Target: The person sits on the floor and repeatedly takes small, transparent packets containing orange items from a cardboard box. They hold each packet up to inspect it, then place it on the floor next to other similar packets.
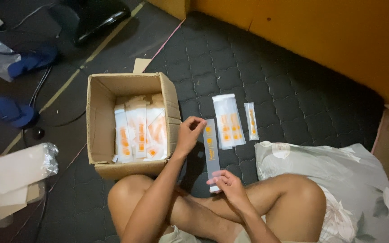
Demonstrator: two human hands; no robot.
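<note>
Both hands share one grip on a long clear sachet strip (211, 150) with orange print: the left hand (189, 132) pinches its top end, the right hand (227, 182) its bottom end, holding it upright above the dark quilted mattress (266, 67). Just left stands an open cardboard box (99, 130) (packed with similar packets), while a stack of packets (228, 120) and a narrow single packet (251, 120) lie flat beyond the strip.

Your hands hold a long clear sleeve (211, 150) with orange marks. Similar packets lie flat (228, 120) beyond it, a narrower one (251, 120) alongside; more, seemingly alike, fill the cardboard box (102, 96).
</note>
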